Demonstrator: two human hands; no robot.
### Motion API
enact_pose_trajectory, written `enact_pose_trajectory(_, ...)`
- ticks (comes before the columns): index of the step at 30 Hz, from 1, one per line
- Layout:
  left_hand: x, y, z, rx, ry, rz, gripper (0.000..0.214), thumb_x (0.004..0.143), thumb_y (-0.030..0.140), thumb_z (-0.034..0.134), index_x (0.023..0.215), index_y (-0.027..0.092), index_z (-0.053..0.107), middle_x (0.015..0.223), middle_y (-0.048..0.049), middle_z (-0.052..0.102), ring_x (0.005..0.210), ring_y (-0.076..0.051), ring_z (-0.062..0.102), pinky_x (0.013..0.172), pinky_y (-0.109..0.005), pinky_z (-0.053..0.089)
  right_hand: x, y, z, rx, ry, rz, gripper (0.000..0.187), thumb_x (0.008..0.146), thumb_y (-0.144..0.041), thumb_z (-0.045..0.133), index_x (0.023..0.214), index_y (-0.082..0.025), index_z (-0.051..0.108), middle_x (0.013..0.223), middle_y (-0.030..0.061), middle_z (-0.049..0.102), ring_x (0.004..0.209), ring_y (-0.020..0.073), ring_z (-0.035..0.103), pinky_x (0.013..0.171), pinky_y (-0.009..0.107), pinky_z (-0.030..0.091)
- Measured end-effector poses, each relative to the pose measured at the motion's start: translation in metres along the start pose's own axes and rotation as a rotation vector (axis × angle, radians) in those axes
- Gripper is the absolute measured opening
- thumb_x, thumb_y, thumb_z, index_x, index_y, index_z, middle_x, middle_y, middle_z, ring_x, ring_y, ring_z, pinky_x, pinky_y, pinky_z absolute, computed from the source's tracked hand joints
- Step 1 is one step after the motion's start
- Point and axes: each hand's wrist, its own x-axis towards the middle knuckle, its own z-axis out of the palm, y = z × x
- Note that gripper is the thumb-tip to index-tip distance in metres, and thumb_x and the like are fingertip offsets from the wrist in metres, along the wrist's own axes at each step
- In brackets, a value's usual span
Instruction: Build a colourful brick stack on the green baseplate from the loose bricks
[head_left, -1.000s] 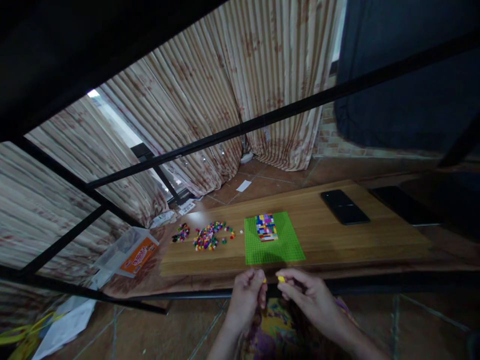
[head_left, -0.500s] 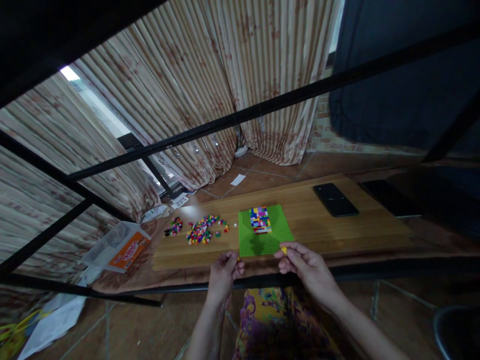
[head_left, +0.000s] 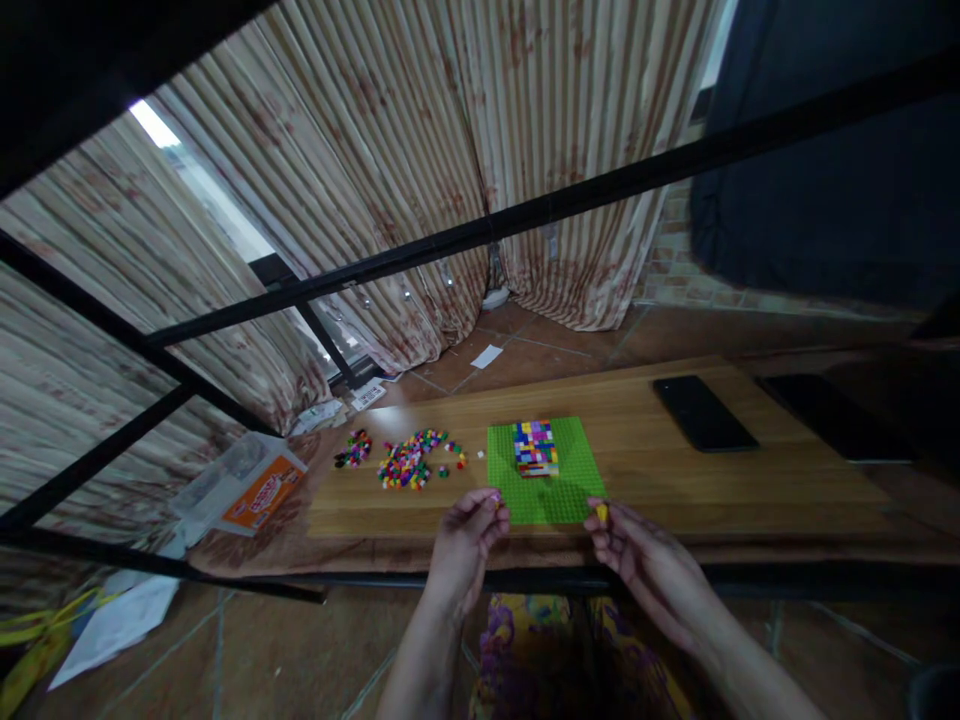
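One yellow brick (head_left: 602, 513) | small, bright | pinched in right hand (head_left: 643, 550)

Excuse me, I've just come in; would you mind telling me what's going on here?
A person is handling small toy bricks. The right hand pinches a yellow brick; the left hand pinches a tiny piece, too small to make out clearly. A multicoloured brick block stands on the green baseplate, with loose bricks heaped to its left on the wooden board.
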Motion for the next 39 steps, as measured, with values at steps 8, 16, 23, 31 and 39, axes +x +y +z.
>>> enact_pose_trajectory(8,0.034,-0.019,-0.049,0.231,0.204,0.140,0.029,0.063,0.034,0.077,0.079,0.013,0.066,0.068,-0.0005,0.063,0.062,-0.012,0.060,0.060,-0.023,0.048,0.018,0.036,0.022,-0.628,-0.092,-0.070,0.039,0.076,-0.053,0.061,0.094,-0.019,0.066,0.071,0.0028,0.065,0.052,0.0137,0.056,0.046,0.025,0.045)
enact_pose_trajectory(16,0.074,-0.017,-0.094,0.927,0.384,0.523,0.012,0.077,0.018,0.056,0.072,0.019,0.066,0.069,-0.0015,0.064,0.069,-0.015,0.059,0.069,-0.025,0.043,0.087,0.071,0.118,-1.462,-0.411,-0.649,0.023,0.084,-0.012,0.045,0.091,-0.019,0.066,0.092,0.0062,0.068,0.086,0.0187,0.063,0.080,0.032,0.047)
enact_pose_trajectory(23,0.094,-0.020,-0.094,0.879,0.356,0.573,0.014,0.077,0.016,0.060,0.089,0.019,0.067,0.090,-0.0059,0.065,0.081,-0.017,0.061,0.074,-0.029,0.048,0.136,0.083,0.134,-1.646,-0.453,-0.705,0.025,0.083,-0.008,0.044,0.089,-0.018,0.067,0.096,0.0082,0.064,0.091,0.0195,0.062,0.083,0.033,0.046)
enact_pose_trajectory(31,0.087,-0.018,-0.103,0.716,0.294,0.691,0.021,0.082,0.012,0.054,0.096,0.020,0.066,0.102,-0.0083,0.063,0.097,-0.019,0.060,0.087,-0.033,0.048,0.161,0.077,0.145,-1.631,-0.265,-0.809,0.024,0.086,-0.017,0.044,0.095,-0.019,0.066,0.094,0.0069,0.066,0.085,0.0176,0.062,0.080,0.030,0.046)
enact_pose_trajectory(39,0.094,0.001,-0.136,0.796,0.578,0.711,0.018,0.083,0.014,0.052,0.092,0.020,0.067,0.096,-0.0072,0.064,0.089,-0.019,0.062,0.081,-0.030,0.048,0.210,0.088,0.183,-1.725,-0.063,-0.723,0.023,0.083,-0.034,0.057,0.096,-0.019,0.068,0.096,0.0101,0.066,0.083,0.0195,0.062,0.074,0.030,0.043)
